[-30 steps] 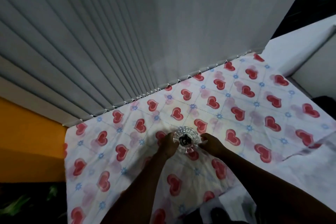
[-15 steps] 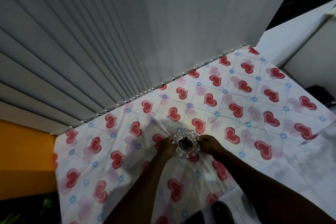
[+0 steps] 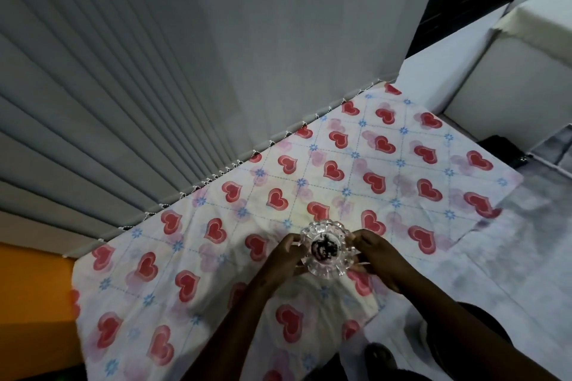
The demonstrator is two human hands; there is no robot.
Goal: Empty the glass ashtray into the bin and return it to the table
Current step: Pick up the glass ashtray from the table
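Note:
A clear cut-glass ashtray (image 3: 325,248) with dark ash in its middle is over the table (image 3: 402,164), which is covered by a white cloth with red hearts. My left hand (image 3: 283,257) grips the ashtray's left rim. On the right rim my right hand (image 3: 376,254) holds it with the fingers curled round. I cannot tell whether the ashtray rests on the cloth or is just above it. No bin is in view.
Grey vertical blinds (image 3: 154,71) hang along the table's far edge. A white ledge (image 3: 510,71) rises at the right. An orange wall (image 3: 34,303) is at the left, and grey floor (image 3: 526,257) lies to the right of the table.
Both hands stay closed on the ashtray. The ashtray looks larger and closer to the camera, and the view has shifted so the table sits further left in the frame.

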